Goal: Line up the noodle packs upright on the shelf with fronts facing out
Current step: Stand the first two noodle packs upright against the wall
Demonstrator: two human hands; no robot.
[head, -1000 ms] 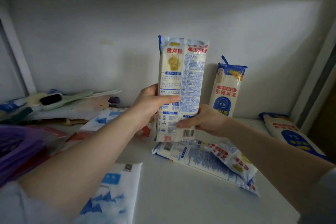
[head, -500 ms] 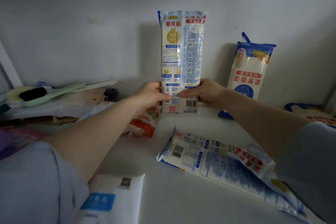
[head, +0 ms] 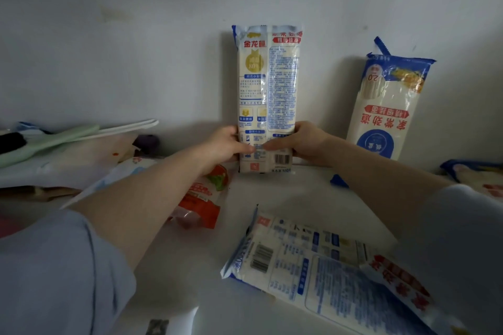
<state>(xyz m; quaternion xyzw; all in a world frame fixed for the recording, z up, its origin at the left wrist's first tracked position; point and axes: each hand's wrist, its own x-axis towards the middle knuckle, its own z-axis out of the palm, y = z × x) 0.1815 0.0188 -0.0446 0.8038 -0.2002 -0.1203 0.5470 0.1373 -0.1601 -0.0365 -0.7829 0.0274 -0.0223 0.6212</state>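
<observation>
A tall white-and-blue noodle pack [head: 266, 90] stands upright against the back wall, its printed back with barcode facing me. My left hand [head: 224, 145] grips its lower left edge and my right hand [head: 300, 143] grips its lower right edge. A second noodle pack [head: 386, 106] leans on the wall to the right, front out but upside down. Another pack [head: 321, 264] lies flat, back up, near the shelf's front. A further pack [head: 476, 174] lies at the far right edge.
The white shelf board [head: 285, 193] carries a red-and-white bag [head: 201, 198] by my left forearm. A heap of flat packets with a green-handled tool [head: 54, 139] fills the left side. A white packet [head: 168, 321] lies at the front edge.
Both hands have carried the upright pack back and set it against the wall. My view has moved closer and lower into the shelf.
</observation>
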